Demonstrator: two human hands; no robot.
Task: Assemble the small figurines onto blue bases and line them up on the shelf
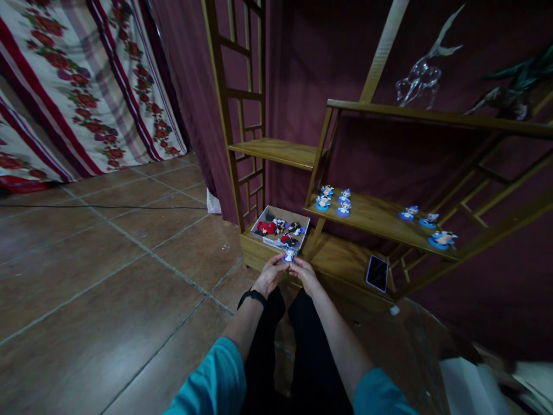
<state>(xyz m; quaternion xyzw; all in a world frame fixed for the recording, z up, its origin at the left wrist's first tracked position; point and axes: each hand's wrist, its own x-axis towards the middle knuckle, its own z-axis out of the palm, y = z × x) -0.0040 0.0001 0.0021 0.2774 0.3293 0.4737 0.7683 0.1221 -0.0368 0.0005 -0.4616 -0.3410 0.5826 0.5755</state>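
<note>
A small white and purple figurine [289, 255] is held upright between the fingertips of both hands. My left hand [271, 273] closes on its left side, with a dark band on the wrist. From the right, my right hand [304, 272] pinches the figurine's base. Just beyond my hands, an open cardboard box [264, 238] holds several figurines in red, black and white, lying jumbled. On the shelf board [367, 214] to the right stand several similar figurines, among them a purple one [344, 207] and a blue-based one [442, 239].
A phone [377, 273] lies on the lowest shelf. A clear glass deer [421, 78] and a dark sculpture [514, 92] stand on the upper shelf [453, 117]. Slanted wooden posts frame the unit. A thin cable [108, 207] crosses the tiled floor at left.
</note>
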